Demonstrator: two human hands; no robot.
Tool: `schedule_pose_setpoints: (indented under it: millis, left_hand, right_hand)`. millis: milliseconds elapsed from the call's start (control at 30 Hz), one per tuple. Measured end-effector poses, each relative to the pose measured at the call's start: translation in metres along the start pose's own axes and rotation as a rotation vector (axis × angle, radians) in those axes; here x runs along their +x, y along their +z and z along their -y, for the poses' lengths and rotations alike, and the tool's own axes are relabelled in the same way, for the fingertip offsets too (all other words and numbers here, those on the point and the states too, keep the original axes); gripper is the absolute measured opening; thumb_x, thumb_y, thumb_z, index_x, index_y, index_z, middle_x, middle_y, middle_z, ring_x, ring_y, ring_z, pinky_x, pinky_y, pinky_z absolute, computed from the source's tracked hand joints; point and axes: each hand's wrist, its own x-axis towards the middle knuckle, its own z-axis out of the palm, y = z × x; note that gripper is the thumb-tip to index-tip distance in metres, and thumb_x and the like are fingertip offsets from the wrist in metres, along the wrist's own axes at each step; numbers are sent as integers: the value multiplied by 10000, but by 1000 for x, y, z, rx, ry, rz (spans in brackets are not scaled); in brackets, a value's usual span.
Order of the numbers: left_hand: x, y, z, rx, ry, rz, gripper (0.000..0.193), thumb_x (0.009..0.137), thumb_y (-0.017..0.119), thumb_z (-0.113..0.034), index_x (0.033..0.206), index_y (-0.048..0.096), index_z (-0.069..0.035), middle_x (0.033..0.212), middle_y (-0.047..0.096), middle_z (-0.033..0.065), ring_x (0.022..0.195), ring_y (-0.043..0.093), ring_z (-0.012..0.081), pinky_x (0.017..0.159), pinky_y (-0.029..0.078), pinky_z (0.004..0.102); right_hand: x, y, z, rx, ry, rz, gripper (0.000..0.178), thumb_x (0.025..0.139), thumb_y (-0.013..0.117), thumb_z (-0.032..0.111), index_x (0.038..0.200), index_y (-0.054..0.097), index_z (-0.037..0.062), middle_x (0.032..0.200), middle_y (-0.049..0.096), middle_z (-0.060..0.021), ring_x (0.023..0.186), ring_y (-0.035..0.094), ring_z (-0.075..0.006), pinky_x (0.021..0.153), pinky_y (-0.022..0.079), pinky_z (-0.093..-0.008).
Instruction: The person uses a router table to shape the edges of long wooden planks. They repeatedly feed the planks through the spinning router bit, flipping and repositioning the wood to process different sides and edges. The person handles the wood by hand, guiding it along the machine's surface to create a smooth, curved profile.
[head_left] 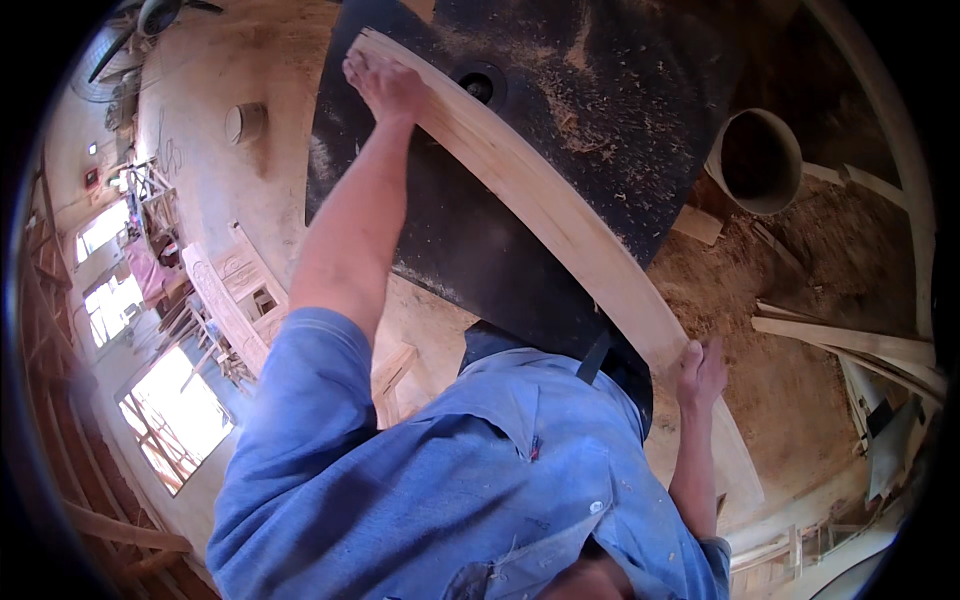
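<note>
A long pale wooden board [545, 205], gently curved, lies slantwise across a dark machine table [455, 235]. Its near right end sticks out past the table's edge. My left hand [385, 85] grips the board close to its far left end, with the fingers bent over it. Lower down, at the right, my right hand [703, 373] is closed on the overhanging part at its outer edge. A round dark spindle or hub [481, 85] sits in the table, right beside the board's far edge near my left hand. Wood shavings are scattered over the table top.
A pipe-like round duct or open drum [758, 162] stands right of the table, amid sawdust. Wooden strips [850, 338] lie farther right. At the left are carved wooden panels [225, 305], a cylindrical container [245, 123] on the floor and a fan [120, 60].
</note>
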Motion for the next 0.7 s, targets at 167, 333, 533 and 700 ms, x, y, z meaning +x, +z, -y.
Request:
schedule_pose_setpoints:
  millis: [167, 333, 533, 700]
  left_hand:
    - [55, 23, 49, 128, 22, 4, 544, 950, 429, -202, 1367, 441, 147, 1521, 349, 290, 1452, 243, 426, 1222, 131, 482]
    - [94, 21, 73, 231, 32, 55, 474, 945, 450, -214, 1307, 571, 67, 1494, 443, 226, 1450, 320, 339, 1200, 212, 472]
    - [40, 9, 46, 161, -14, 71, 583, 976, 433, -303, 1435, 439, 57, 1559, 349, 222, 1472, 272, 351, 1204, 202, 476]
    - [-122, -51, -116, -9, -14, 100, 679, 973, 480, -328, 1462, 338, 121, 1564, 305, 266, 1477, 228, 409, 1202, 159, 552]
  right_hand:
    - [29, 20, 59, -27, 2, -103, 441, 968, 558, 431, 1146, 516, 30, 779, 610, -157, 751, 642, -369, 654, 479, -472]
    - [46, 30, 92, -45, -43, -119, 423, 962, 569, 384, 1156, 533, 11, 892, 643, -181, 873, 646, -362, 730, 481, -485]
    - [23, -7, -25, -205, -74, -53, 430, 1016, 439, 384, 1036, 666, 19, 1005, 674, -242, 933, 634, -435, 785, 476, -523]
    - [-24, -67, -163, -207, 198, -14, 524, 1032, 394, 415, 960, 706, 0, 899, 695, -250, 880, 642, -462, 786, 478, -540]
